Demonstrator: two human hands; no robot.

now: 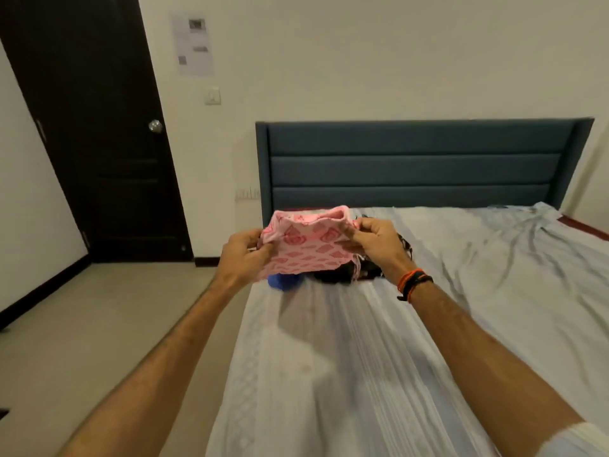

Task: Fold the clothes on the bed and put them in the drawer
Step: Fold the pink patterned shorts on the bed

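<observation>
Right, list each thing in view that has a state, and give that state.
Pink patterned garment: held up above the bed, unfolded.
Left hand: pinches its left edge.
Right hand: pinches its right edge.
Dark clothes: heaped, unfolded.
Blue item: lying partly hidden.
Door: closed.
Bed sheet: wrinkled.

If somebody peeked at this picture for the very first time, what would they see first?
Probably the pink patterned cloth held up in the middle, pinched at its sides by the left hand and the right hand. Behind it stands the big blue headboard of the bed, and a black door fills the left.
</observation>
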